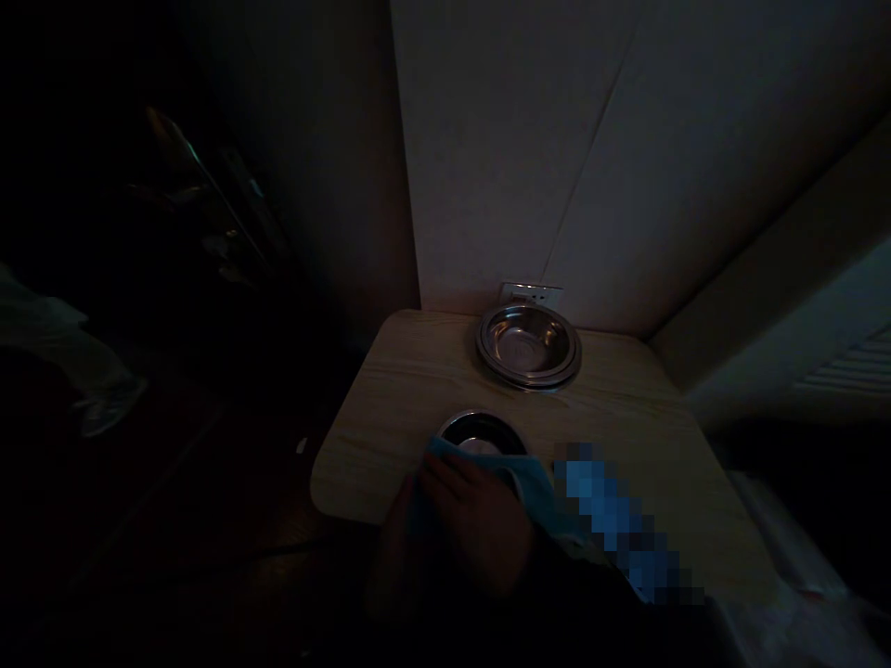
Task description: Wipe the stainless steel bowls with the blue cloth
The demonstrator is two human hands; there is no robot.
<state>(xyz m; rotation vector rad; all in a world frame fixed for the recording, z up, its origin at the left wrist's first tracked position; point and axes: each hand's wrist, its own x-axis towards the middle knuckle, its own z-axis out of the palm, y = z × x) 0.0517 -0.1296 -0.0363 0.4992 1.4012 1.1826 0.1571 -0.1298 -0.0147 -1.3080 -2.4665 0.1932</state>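
While two hands (480, 524) touch one blue cloth (539, 490), their grip unclear, one bowl (482, 447) beneath, one bowl stack (527, 349) behind

Blue cloth (543, 492), silver bowl (513, 436) with dark insides, stacked silver bowls (525, 349), pale brown table (396, 390) with wood-grain lines, grey wall (494, 167)

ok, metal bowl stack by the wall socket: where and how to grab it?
Likely by the outer rim of the bowl stack, left and right, coming from the near side: it sits upright, rim flaring outward, and the wall crowds its far edge.
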